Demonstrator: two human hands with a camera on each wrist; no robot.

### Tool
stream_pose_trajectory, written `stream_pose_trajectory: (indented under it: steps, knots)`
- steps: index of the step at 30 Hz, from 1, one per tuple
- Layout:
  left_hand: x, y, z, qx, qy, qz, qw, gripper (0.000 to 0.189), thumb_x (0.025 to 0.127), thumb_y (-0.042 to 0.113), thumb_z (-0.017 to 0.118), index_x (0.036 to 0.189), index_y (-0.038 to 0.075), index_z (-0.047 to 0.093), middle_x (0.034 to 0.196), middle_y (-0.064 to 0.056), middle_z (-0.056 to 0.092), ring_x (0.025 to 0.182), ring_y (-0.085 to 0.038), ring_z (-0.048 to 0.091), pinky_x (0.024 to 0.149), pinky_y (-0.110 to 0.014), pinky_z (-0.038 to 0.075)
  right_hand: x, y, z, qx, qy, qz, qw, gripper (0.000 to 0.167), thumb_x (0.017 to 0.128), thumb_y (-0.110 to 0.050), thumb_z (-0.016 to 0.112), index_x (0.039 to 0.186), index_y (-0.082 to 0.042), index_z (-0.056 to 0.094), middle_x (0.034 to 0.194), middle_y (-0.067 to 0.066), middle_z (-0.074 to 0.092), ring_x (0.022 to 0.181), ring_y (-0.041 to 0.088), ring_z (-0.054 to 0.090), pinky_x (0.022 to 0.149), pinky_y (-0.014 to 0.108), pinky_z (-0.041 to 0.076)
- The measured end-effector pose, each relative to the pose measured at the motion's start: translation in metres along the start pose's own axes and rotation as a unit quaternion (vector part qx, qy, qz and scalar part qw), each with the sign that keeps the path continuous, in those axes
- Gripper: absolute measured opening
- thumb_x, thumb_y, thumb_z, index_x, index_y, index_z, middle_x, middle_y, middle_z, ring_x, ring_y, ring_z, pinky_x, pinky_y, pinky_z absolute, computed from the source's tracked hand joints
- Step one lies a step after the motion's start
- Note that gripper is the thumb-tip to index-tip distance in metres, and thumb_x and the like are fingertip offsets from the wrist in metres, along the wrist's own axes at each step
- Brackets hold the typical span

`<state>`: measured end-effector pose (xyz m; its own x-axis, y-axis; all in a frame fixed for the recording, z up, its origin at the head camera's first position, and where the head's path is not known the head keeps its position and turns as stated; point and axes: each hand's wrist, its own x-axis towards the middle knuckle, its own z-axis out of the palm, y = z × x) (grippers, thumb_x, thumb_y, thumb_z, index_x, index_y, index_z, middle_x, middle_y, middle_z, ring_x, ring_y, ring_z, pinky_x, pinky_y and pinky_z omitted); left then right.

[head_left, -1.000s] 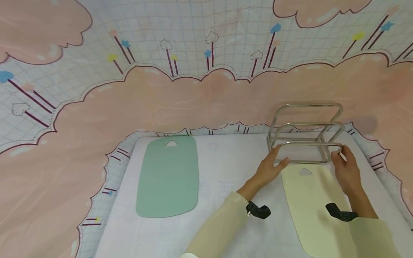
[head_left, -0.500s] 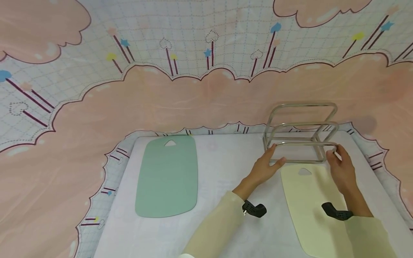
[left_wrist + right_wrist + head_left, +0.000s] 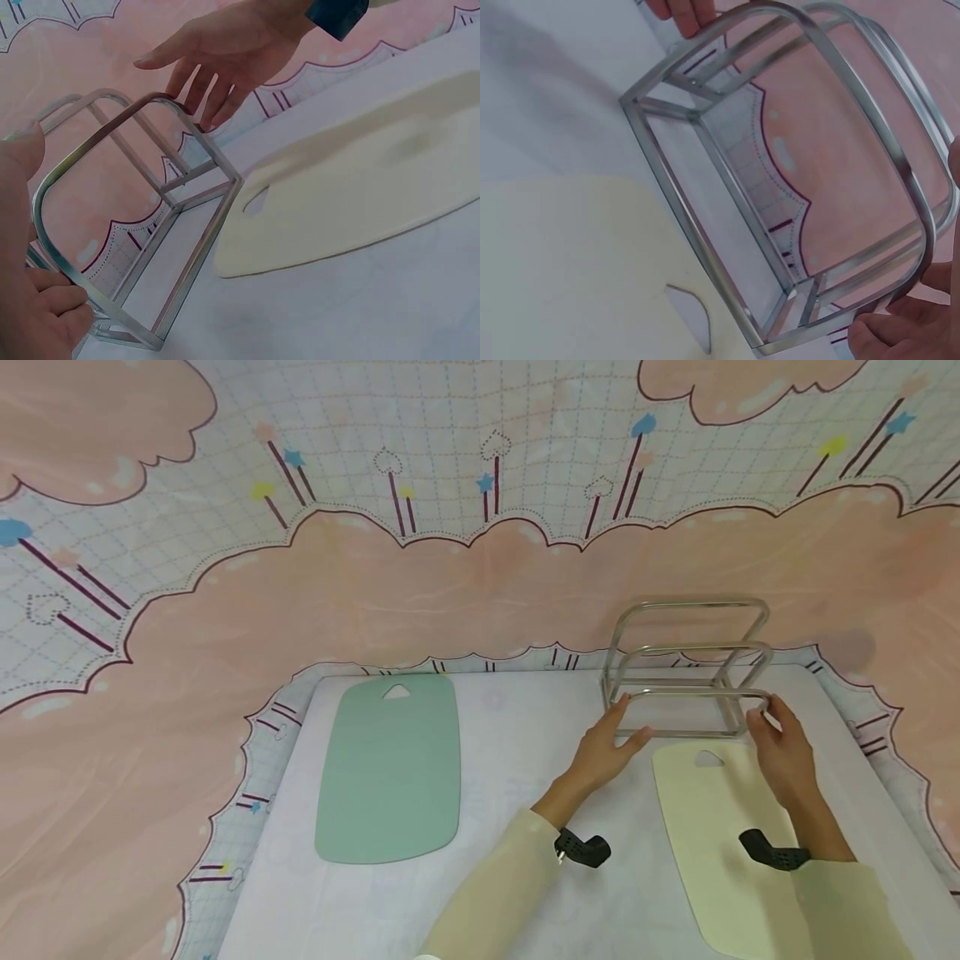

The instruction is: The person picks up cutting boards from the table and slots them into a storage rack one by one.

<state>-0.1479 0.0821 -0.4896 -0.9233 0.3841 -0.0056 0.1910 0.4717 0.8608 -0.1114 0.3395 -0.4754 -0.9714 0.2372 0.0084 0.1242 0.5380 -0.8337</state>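
2 hands were at the 2 ends of a metal rack (image 3: 693,692), near the far edge of a white table (image 3: 510,760).
The left hand (image 3: 600,756) had its thumb spread away from the fingers, and the fingers touched the left end of the front frame. The right hand (image 3: 783,756) touched the right end; its thumb also stood apart, and its fingers were slightly bent against the outer side. The rack had 3 upright loops, and it was just behind the cream board (image 3: 720,827), which lay flat under the right forearm. The green board (image 3: 388,772) lay flat, well apart, on the left part of the table. Behind the table hung a cloth (image 3: 450,593) with printed clouds and stars.
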Motion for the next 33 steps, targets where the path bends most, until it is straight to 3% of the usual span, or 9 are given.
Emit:
stream_pose_trajectory:
  steps: [24,33]
  knots:
    - [-0.013,-0.013,-0.020,0.035,0.024,0.020,0.9989,0.067,0.098,0.046,0.050,0.153,0.019,0.023,0.150,-0.008,0.036,0.133,-0.027,0.038,0.106,-0.042,0.034,-0.001,-0.011,0.019,0.007,-0.024,-0.025,0.9994,0.066,0.104,-0.037,0.035,0.154,-0.005,0.007,0.155,0.022,0.015,0.132,0.051,0.024,0.101,0.068,0.020]
    - [-0.022,-0.020,-0.027,0.034,0.035,0.047,0.9977,0.067,0.098,0.042,0.051,0.153,0.014,0.024,0.150,-0.007,0.034,0.134,-0.025,0.037,0.106,-0.041,0.033,-0.004,-0.013,0.024,0.013,-0.033,-0.042,0.9985,0.064,0.104,-0.036,0.035,0.154,-0.006,0.008,0.155,0.023,0.016,0.131,0.052,0.026,0.100,0.067,0.022]
